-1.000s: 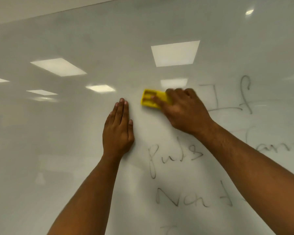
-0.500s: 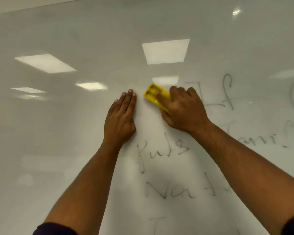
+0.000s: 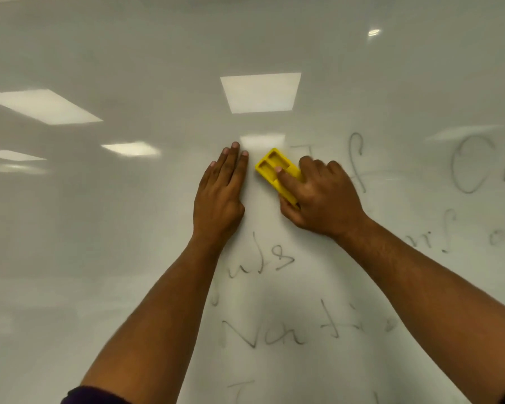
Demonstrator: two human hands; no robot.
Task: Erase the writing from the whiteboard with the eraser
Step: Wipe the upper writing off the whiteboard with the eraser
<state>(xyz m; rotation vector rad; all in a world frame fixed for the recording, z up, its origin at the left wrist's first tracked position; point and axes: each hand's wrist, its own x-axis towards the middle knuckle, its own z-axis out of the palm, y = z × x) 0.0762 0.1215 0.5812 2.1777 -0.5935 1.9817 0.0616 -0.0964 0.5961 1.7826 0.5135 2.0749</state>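
A white whiteboard (image 3: 129, 228) fills the view. My right hand (image 3: 321, 196) presses a yellow eraser (image 3: 274, 170) flat against it, the eraser tilted with its top corner up-left. My left hand (image 3: 222, 193) lies flat on the board just left of the eraser, fingers together, holding nothing. Faded black writing (image 3: 263, 263) runs below the hands. More writing, an "If" (image 3: 356, 161) and further letters (image 3: 473, 167), lies to the right. Part of the "I" is hidden behind my right hand.
Ceiling lights reflect as bright rectangles on the glossy board (image 3: 260, 91). The left half of the board (image 3: 70, 199) carries no writing. A dark sleeve edge (image 3: 94, 396) shows at the bottom.
The view has shifted right, showing more letters at the right. The eraser has turned from level to tilted. My left hand now lies closer to it.
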